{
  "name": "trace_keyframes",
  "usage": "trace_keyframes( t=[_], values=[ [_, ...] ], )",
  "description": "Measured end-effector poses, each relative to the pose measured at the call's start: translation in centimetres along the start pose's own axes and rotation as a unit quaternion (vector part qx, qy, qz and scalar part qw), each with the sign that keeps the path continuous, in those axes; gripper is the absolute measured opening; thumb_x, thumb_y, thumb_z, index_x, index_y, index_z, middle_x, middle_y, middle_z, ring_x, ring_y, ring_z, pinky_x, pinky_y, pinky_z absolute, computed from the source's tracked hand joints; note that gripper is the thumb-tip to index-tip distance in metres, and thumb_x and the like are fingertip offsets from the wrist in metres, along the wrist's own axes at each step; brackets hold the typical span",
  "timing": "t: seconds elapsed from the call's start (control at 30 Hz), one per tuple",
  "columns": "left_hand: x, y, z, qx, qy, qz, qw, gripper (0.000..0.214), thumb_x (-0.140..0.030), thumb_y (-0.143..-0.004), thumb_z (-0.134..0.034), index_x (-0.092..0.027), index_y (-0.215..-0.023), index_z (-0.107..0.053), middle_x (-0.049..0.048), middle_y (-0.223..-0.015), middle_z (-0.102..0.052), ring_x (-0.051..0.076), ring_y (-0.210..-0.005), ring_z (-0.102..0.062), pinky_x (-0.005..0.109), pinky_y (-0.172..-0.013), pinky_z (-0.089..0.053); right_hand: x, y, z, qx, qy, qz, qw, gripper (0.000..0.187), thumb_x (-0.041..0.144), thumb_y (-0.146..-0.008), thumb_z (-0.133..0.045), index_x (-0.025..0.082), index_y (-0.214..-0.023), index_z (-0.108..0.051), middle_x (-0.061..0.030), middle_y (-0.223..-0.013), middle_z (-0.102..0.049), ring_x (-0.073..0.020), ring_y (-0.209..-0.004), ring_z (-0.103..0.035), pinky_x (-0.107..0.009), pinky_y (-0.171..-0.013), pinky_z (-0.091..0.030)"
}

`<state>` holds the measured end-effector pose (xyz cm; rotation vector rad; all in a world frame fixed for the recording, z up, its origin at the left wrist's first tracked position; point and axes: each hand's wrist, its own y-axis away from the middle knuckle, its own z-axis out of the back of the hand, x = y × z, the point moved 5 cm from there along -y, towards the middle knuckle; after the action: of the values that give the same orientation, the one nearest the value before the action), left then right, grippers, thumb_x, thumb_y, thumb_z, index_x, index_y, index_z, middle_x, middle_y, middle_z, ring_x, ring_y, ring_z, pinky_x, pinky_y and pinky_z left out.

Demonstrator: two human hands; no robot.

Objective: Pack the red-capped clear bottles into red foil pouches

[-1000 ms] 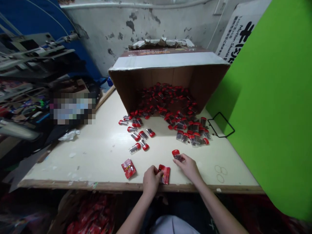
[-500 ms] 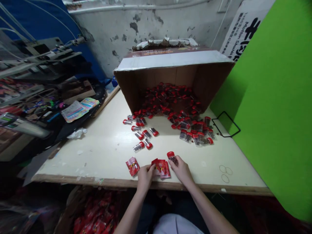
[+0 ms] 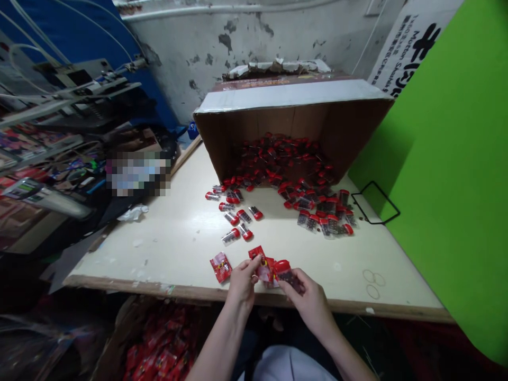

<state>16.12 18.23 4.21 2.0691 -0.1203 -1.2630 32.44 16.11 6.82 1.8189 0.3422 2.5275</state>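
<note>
My left hand (image 3: pixel 243 283) pinches a red foil sachet (image 3: pixel 259 263) at the table's front edge. My right hand (image 3: pixel 309 304) holds a clear tube with a red cap (image 3: pixel 288 275), its contents dark, close beside that sachet. The two hands are a short way apart, and another red sachet (image 3: pixel 270 271) is partly hidden between them. A flat printed red sachet (image 3: pixel 221 267) lies on the table to the left of my left hand. Further up, several loose capped tubes (image 3: pixel 236 217) lie near a larger heap (image 3: pixel 325 219).
A cardboard box (image 3: pixel 293 127) lies on its side on the cream table (image 3: pixel 159 248), spilling many tubes. A green board (image 3: pixel 444 159) stands at the right. Below the front edge, a box (image 3: pixel 115 349) holds red sachets. Machinery and clutter crowd the left.
My hands have moved closer together, with the right hand bringing the tube over to the sachets. My left hand has lifted a sachet slightly. The scene has shifted slightly right in view.
</note>
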Motion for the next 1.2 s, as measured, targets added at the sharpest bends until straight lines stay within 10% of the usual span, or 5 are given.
trace_keyframes(
  t=[0.53,1.2],
  values=[
    [-1.0,2.2,-1.4,-0.032,0.189,0.097,0.977,0.006,-0.019,-0.077,-0.065,-0.015,-0.073,-0.062,-0.0001,-0.06,-0.06,0.01,-0.052,-0.056,0.021,-0.047,-0.043,2.1,0.8,-1.8,-0.041,0.015,0.033,0.999,0.019,0.039,-0.082,-0.057,0.021,-0.075,-0.054,0.0038,-0.057,-0.05,-0.0128,-0.051,-0.048,-0.02,-0.048,-0.037],
    [0.2,3.1,-2.4,0.105,0.071,0.028,0.992,0.025,-0.033,-0.068,-0.073,-0.01,-0.079,-0.067,0.0035,-0.065,-0.063,0.012,-0.061,-0.057,0.021,-0.055,-0.039,1.2,0.2,-2.5,-0.022,0.007,0.045,0.999,0.015,0.033,-0.084,-0.056,0.02,-0.078,-0.055,0.0017,-0.064,-0.059,-0.014,-0.057,-0.052,-0.02,-0.053,-0.038]
  ],
)
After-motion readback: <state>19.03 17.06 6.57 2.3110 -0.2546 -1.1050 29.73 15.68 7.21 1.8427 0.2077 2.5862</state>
